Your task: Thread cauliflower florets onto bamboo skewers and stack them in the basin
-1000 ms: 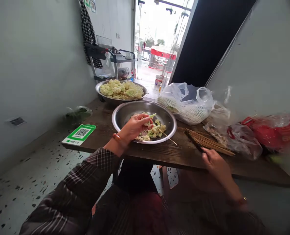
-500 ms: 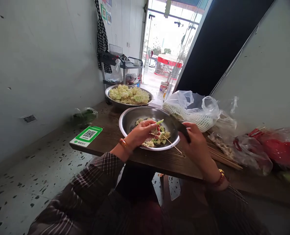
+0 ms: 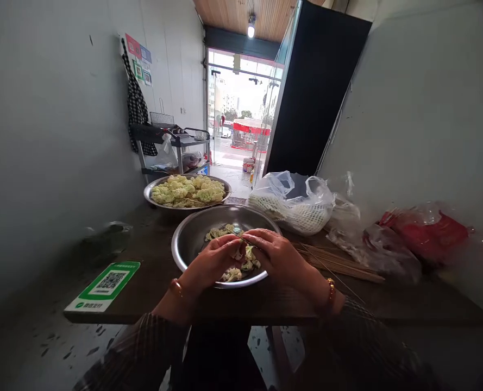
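Note:
Over the near part of a steel bowl, my two hands meet with fingertips almost together. My left hand is closed around a small cauliflower floret, its stem pointing up. My right hand is closed on a dark knife; only a thin edge of the blade shows between the hands, and the handle is hidden. Cut cauliflower pieces lie in the bowl below, partly covered by my hands.
Behind stands a second basin heaped with cauliflower. Wooden skewers lie to the right, near plastic bags and a red bag. A green QR-code sign lies at the table's left edge.
The knife and my right hand have come leftward to the floret in my left hand; the blade, broad before, now shows edge-on. The view has tilted up and turned right.

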Demonstrator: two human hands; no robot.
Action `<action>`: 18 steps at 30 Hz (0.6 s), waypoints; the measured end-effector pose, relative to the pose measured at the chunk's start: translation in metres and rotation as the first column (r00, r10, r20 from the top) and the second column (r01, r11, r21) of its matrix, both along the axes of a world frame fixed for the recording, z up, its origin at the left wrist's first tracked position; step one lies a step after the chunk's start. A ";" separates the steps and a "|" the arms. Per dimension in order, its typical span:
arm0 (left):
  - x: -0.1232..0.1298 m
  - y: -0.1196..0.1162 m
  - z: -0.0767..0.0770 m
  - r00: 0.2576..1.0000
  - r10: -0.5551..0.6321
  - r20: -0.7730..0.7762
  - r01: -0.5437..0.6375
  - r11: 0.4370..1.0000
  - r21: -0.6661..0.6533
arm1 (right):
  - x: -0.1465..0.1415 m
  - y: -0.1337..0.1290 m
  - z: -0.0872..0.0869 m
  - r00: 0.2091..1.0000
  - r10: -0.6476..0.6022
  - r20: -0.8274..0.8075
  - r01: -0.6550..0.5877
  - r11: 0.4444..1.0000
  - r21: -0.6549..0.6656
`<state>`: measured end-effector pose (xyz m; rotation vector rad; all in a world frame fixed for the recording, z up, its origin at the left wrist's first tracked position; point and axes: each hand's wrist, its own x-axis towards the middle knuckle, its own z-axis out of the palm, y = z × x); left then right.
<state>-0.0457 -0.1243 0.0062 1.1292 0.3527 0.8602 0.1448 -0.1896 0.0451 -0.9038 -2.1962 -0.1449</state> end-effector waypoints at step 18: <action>0.016 -0.010 0.012 0.632 0.697 -0.339 -0.348 0.646 0.680 | -0.045 0.040 0.022 0.827 -0.540 0.157 0.559 0.821 -0.122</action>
